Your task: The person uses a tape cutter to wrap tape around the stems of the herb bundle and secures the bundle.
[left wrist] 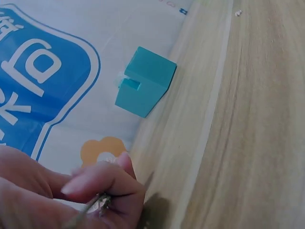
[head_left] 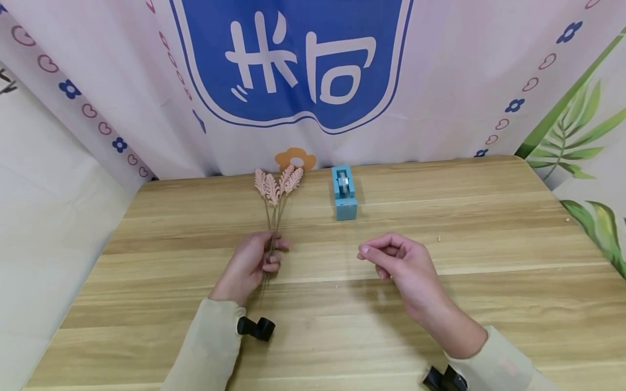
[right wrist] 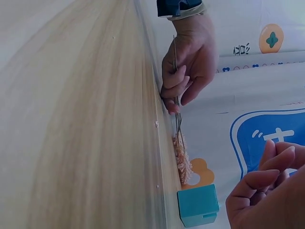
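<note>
In the head view my left hand (head_left: 251, 263) grips a small bunch of artificial flower stems with fluffy pink heads (head_left: 272, 187), which point away toward the table's far edge. The thin stems (right wrist: 175, 57) run down through its curled fingers in the right wrist view. A small shiny patch (left wrist: 103, 202) shows on the stems between the fingers in the left wrist view. My right hand (head_left: 403, 266) hovers over the table, thumb and index fingertips together, with nothing visible between them. Beyond both hands stands a blue tape dispenser (head_left: 346, 209) with a clear roll.
The wooden table (head_left: 161, 260) ends at a white curtain (head_left: 430, 108) with a blue emblem and an orange flower print. Tiny pale crumbs (head_left: 439, 239) lie on the tabletop. A leaf-printed cloth (head_left: 582, 136) hangs at the right.
</note>
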`<state>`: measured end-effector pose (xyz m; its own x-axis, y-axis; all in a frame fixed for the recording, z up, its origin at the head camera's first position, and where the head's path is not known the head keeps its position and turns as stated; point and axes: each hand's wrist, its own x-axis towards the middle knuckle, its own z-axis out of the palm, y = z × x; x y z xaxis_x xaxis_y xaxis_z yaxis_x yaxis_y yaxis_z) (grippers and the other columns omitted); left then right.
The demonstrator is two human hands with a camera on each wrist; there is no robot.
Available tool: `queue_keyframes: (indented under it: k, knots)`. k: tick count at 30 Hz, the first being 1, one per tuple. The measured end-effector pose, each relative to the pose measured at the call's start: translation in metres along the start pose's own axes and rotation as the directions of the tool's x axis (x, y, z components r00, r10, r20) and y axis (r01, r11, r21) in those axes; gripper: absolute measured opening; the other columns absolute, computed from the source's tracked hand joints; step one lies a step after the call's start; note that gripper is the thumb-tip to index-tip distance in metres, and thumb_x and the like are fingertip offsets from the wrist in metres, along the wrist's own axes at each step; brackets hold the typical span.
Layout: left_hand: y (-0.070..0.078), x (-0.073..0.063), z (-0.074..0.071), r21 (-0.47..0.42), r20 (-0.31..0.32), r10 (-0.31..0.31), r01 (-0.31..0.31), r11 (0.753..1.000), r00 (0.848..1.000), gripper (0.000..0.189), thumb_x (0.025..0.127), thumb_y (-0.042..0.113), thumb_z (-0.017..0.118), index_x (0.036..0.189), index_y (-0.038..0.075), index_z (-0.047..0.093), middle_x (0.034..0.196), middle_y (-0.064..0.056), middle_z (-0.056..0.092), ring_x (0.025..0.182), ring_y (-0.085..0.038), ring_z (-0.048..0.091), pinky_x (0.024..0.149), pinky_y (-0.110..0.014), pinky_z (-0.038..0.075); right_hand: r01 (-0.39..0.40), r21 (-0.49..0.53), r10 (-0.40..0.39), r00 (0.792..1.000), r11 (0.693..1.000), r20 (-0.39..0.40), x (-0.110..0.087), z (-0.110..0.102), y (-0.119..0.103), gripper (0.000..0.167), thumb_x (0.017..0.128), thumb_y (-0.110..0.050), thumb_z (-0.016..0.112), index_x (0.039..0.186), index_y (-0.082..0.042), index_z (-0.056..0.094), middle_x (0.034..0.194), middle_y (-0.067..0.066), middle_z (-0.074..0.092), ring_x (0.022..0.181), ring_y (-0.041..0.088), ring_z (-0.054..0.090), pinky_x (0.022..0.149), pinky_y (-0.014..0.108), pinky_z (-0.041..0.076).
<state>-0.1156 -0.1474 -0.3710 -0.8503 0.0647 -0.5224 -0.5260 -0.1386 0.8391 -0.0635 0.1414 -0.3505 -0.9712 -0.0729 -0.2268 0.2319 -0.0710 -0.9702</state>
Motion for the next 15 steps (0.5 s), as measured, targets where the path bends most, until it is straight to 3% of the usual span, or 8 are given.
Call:
queue_keyframes:
  k: [2,5,9,15]
  knots:
    - [0.0016,0.0022,0.0034,-0.037,-0.020,0.007,-0.008,0.999,1.000,0.032,0.118,0.018,0.031,0.137,-0.001,0.048,0.097,-0.002,0.063,0.064,-0.005,0.041,0.052,-0.016,0.032,0.001,-0.001,-0.001,1.000,1.000,0.000,0.0000,-0.0002,0.0003,0.006,0.099,-0.008,0.076,0.098,-0.013,0.074,0.092,-0.005,0.081,0.067,0.008,0.052,0.065,0.020,0.047]
    - [0.0041,0.0047,0.0072,-0.047,-0.051,0.021,-0.024,0.999,0.998,0.024,0.117,0.013,0.035,0.127,-0.002,0.051,0.098,-0.004,0.062,0.065,-0.005,0.040,0.055,-0.016,0.032,0.003,-0.002,-0.003,1.000,1.000,0.002,0.0001,-0.0004,0.0006,0.005,0.100,-0.009,0.076,0.098,-0.013,0.074,0.092,-0.005,0.081,0.067,0.008,0.052,0.065,0.021,0.047]
    - [0.0062,0.0070,0.0101,-0.013,-0.073,0.053,-0.054,0.998,0.996,0.020,0.113,0.006,0.043,0.125,-0.006,0.054,0.100,-0.006,0.062,0.065,-0.004,0.042,0.056,-0.016,0.036,0.008,-0.001,-0.008,1.000,1.000,0.005,0.0004,-0.0005,0.0010,0.006,0.100,-0.010,0.075,0.097,-0.014,0.074,0.092,-0.005,0.081,0.066,0.008,0.052,0.065,0.021,0.047]
    - [0.0057,0.0080,0.0098,0.020,-0.060,0.064,-0.063,0.998,0.996,0.025,0.115,0.007,0.041,0.131,-0.008,0.052,0.093,-0.003,0.065,0.068,-0.006,0.049,0.057,-0.017,0.043,0.006,-0.002,-0.006,1.000,1.000,0.003,0.0004,-0.0006,0.0012,0.007,0.100,-0.009,0.075,0.097,-0.015,0.074,0.092,-0.005,0.081,0.066,0.008,0.051,0.065,0.021,0.047]
